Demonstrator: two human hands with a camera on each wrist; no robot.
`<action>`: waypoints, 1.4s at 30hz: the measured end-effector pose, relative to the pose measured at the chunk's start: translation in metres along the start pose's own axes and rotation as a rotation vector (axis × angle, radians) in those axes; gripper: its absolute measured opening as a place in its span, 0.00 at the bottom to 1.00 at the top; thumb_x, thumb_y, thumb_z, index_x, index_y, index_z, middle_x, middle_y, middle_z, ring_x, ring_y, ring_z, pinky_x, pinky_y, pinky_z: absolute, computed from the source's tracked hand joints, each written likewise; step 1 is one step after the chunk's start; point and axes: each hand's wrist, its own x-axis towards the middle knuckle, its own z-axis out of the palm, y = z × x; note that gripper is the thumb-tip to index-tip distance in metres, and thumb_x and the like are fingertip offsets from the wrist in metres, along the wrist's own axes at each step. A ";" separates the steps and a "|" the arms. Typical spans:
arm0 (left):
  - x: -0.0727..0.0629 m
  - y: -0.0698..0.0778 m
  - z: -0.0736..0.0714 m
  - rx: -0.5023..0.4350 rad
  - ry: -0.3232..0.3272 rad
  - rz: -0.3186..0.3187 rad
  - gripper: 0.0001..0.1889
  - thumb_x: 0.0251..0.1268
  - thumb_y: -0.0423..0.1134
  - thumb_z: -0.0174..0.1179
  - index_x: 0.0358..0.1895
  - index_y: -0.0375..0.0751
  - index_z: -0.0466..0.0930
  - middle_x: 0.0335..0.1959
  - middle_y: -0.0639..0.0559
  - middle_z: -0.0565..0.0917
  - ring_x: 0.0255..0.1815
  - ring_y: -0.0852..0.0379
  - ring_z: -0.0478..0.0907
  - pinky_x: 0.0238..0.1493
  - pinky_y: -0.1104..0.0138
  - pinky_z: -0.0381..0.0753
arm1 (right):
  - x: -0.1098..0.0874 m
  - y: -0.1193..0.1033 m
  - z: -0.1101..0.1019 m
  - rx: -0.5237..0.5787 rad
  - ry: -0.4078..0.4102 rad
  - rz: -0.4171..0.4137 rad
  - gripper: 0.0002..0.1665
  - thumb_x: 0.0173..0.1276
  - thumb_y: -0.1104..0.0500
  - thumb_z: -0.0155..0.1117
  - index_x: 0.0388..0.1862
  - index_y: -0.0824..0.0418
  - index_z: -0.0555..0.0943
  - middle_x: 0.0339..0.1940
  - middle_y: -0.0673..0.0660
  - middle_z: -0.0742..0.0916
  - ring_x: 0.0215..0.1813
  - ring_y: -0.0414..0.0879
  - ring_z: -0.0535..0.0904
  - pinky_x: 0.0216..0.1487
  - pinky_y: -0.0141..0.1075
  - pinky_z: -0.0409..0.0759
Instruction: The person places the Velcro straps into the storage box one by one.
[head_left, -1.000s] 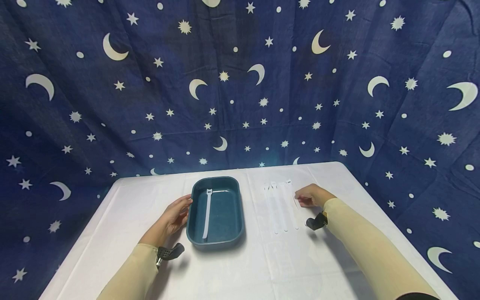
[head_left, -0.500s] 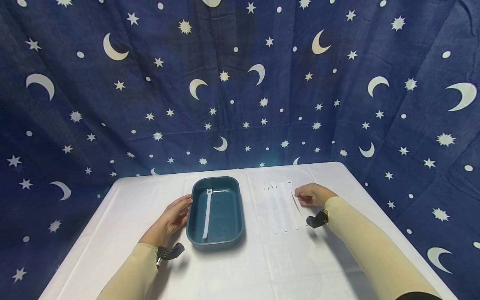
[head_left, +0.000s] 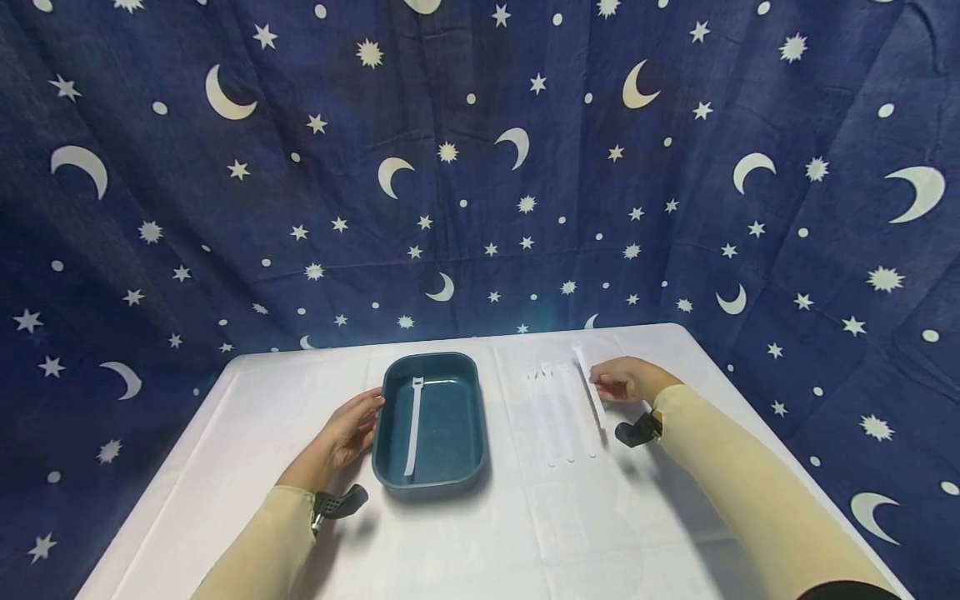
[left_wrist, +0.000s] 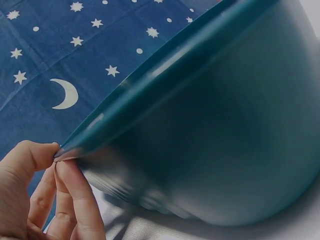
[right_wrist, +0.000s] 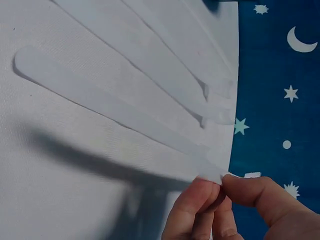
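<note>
My left hand (head_left: pixel 350 433) holds the left side of a dark teal tray (head_left: pixel 431 483). In the left wrist view its thumb and fingers (left_wrist: pixel 75 190) pinch the rim (left_wrist: pixel 115 117). One white cable strap (head_left: pixel 415 425) with a slotted head lies lengthwise inside the tray. On the right, my right hand (head_left: pixel 626 381) pinches another white strap (head_left: pixel 591 392) between thumb and fingertips, raised above the cloth. The right wrist view shows this strap (right_wrist: pixel 100 102) stretching from the fingers to its rounded end, a shadow beneath it.
Several more white straps (head_left: pixel 561 417) lie side by side on the white tablecloth (head_left: pixel 480 550), between tray and right hand. Behind the table hangs a dark blue curtain (head_left: pixel 480 208) with moons and stars. Each wrist wears a black strap-on mount (head_left: pixel 640 430).
My right hand has lifted the rightmost strap off the cloth; the strap has swung up and its head now stands higher. My left hand and the tray have stayed still.
</note>
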 end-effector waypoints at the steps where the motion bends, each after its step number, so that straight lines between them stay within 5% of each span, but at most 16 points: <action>1: 0.000 0.000 0.000 0.002 -0.001 -0.001 0.32 0.67 0.40 0.59 0.73 0.46 0.62 0.41 0.54 0.78 0.30 0.68 0.79 0.31 0.79 0.85 | -0.001 -0.001 0.000 0.002 0.000 -0.001 0.00 0.61 0.68 0.55 0.31 0.65 0.74 0.18 0.50 0.78 0.21 0.37 0.76 0.29 0.22 0.83; 16: -0.001 0.000 0.000 0.006 -0.021 0.001 0.30 0.69 0.39 0.57 0.73 0.45 0.62 0.41 0.54 0.77 0.30 0.68 0.79 0.30 0.79 0.85 | -0.012 -0.008 0.015 0.193 -0.012 0.038 0.29 0.62 0.69 0.59 0.64 0.66 0.67 0.26 0.53 0.81 0.26 0.40 0.80 0.37 0.26 0.87; 23: -0.002 0.001 0.000 0.002 -0.024 0.000 0.30 0.70 0.40 0.57 0.74 0.46 0.61 0.38 0.55 0.78 0.28 0.69 0.79 0.30 0.78 0.85 | -0.013 -0.015 0.028 0.213 -0.059 0.037 0.27 0.64 0.68 0.58 0.63 0.64 0.67 0.35 0.55 0.81 0.31 0.40 0.81 0.41 0.27 0.87; 31: -0.002 0.002 0.000 0.009 -0.018 -0.012 0.31 0.69 0.41 0.58 0.74 0.46 0.61 0.40 0.55 0.78 0.29 0.68 0.79 0.31 0.78 0.85 | -0.020 -0.023 0.040 0.222 -0.104 0.039 0.18 0.63 0.68 0.56 0.52 0.64 0.69 0.31 0.54 0.80 0.31 0.41 0.80 0.48 0.31 0.87; 42: -0.001 0.001 0.000 0.013 -0.011 -0.013 0.31 0.69 0.41 0.58 0.74 0.46 0.61 0.42 0.54 0.78 0.31 0.68 0.79 0.33 0.78 0.85 | -0.027 -0.038 0.062 0.165 -0.122 0.026 0.21 0.63 0.68 0.56 0.55 0.65 0.67 0.34 0.55 0.79 0.30 0.41 0.80 0.41 0.29 0.87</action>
